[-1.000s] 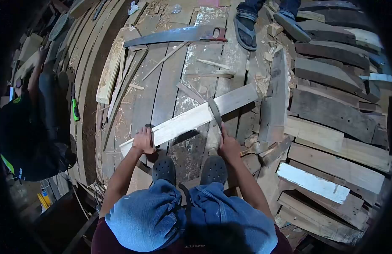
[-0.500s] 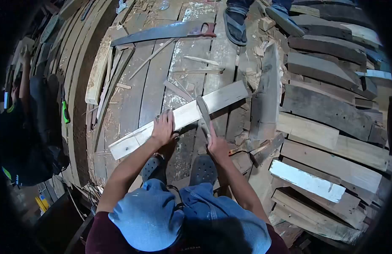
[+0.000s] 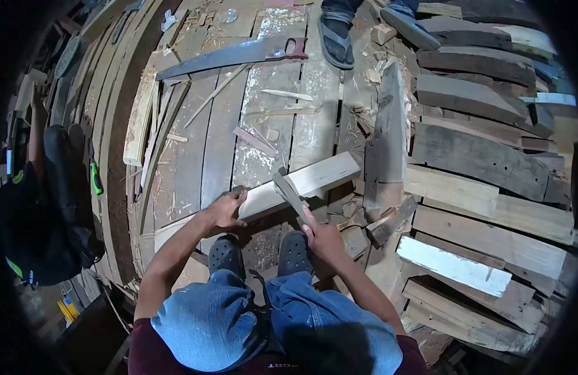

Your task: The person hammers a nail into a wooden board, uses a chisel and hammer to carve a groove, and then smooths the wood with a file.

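Observation:
A pale squared wooden beam (image 3: pixel 323 176) lies at a slant across the plank floor, just in front of my feet. My left hand (image 3: pixel 226 209) grips the beam left of its middle, thumb on the near side and fingers over the far edge. In my right hand (image 3: pixel 321 237) is the handle of a hammer-like tool (image 3: pixel 290 195), whose head rests on or just over the beam. The exact kind of tool is hard to tell.
A handsaw (image 3: pixel 233 52) lies beyond the beam among wood strips and shavings. Another person's sandalled feet (image 3: pixel 336 44) stand at the top. Stacked timbers (image 3: pixel 476 150) fill the right. A co-worker (image 3: pixel 39 219) sits at the left, near a green-handled tool (image 3: pixel 96 178).
The beam has shifted nearer to my feet and turned slightly. My left hand has moved a little left and now holds its edges. The tool's head has moved left and down.

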`<action>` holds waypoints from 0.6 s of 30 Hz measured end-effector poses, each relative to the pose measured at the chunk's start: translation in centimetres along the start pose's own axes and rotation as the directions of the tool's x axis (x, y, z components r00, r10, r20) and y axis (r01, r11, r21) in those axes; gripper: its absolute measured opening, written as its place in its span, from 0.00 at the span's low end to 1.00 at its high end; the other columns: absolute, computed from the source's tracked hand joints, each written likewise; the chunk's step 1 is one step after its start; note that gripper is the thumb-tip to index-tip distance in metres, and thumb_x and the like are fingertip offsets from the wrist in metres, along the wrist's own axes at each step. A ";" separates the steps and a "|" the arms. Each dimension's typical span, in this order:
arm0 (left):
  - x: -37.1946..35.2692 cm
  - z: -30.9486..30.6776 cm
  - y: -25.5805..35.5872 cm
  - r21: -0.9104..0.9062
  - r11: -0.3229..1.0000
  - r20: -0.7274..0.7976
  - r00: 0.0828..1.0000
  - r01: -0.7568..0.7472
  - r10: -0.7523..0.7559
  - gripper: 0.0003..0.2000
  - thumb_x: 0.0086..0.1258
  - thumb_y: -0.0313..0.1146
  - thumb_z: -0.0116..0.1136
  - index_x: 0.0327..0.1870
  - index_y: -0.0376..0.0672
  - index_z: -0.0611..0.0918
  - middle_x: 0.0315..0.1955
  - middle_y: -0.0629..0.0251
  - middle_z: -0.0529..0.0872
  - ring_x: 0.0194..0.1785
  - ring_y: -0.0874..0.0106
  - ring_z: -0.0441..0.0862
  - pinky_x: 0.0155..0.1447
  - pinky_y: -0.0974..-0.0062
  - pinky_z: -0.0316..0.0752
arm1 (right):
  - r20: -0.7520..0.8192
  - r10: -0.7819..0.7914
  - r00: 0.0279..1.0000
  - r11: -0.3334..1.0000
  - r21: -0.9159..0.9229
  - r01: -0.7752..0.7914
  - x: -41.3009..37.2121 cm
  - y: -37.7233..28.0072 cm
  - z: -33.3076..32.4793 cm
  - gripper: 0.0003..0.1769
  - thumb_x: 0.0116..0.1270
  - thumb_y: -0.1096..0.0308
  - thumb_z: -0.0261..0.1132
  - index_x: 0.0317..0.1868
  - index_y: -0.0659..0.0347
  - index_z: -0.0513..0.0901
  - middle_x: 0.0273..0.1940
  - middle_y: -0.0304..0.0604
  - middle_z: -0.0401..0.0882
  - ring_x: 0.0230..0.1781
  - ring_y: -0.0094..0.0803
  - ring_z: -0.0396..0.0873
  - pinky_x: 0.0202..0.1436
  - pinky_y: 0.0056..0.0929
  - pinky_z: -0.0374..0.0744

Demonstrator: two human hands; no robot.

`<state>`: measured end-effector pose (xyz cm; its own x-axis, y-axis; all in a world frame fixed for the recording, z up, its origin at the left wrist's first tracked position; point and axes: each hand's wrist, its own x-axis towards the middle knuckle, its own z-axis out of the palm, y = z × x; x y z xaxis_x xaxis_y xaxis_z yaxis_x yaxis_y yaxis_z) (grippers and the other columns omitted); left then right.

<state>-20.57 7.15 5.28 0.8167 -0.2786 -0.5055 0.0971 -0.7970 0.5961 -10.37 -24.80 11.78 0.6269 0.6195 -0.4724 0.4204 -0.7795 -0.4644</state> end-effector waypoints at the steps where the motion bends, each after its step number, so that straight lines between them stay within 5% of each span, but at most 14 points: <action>1: -0.3 0.4 0.0 0.011 1.000 -0.027 0.999 -0.018 0.018 0.51 0.51 0.48 0.74 0.71 0.28 0.58 0.55 0.33 0.73 0.59 0.42 0.73 0.65 0.60 0.70 | 0.015 0.003 1.000 1.000 0.005 -0.003 -0.5 0.1 0.3 0.31 0.72 0.56 0.54 0.74 0.37 0.58 0.23 0.59 0.79 0.25 0.57 0.80 0.31 0.55 0.77; 7: -0.4 0.1 -0.8 -0.097 0.995 -0.010 1.000 -0.026 0.026 0.43 0.54 0.43 0.72 0.68 0.28 0.64 0.59 0.35 0.71 0.58 0.45 0.75 0.64 0.61 0.72 | -0.008 0.046 0.999 0.998 0.041 -0.046 -1.1 -1.7 -0.1 0.33 0.72 0.56 0.54 0.75 0.41 0.56 0.22 0.58 0.78 0.24 0.57 0.79 0.30 0.54 0.77; 12: -1.7 4.1 -0.5 0.030 0.999 -0.281 0.959 0.042 -0.032 0.33 0.65 0.38 0.62 0.68 0.34 0.65 0.65 0.39 0.68 0.68 0.47 0.67 0.70 0.53 0.64 | -0.101 0.074 0.992 0.997 0.044 -0.070 -0.8 -3.1 1.2 0.33 0.72 0.57 0.54 0.76 0.43 0.56 0.24 0.60 0.80 0.24 0.58 0.79 0.31 0.54 0.77; 18: -2.5 4.8 1.4 0.158 0.975 -0.378 0.922 0.154 -0.084 0.29 0.70 0.39 0.54 0.69 0.37 0.64 0.68 0.45 0.66 0.72 0.53 0.64 0.72 0.55 0.61 | -0.126 0.067 0.990 0.997 0.048 -0.061 -0.7 -3.5 1.8 0.33 0.73 0.57 0.53 0.76 0.44 0.55 0.25 0.60 0.80 0.26 0.59 0.80 0.32 0.54 0.77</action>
<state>-25.22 4.16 4.36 0.9597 0.0127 -0.2809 0.1304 -0.9052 0.4045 -13.48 -22.31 12.39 0.7311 0.5494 -0.4045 0.3491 -0.8106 -0.4701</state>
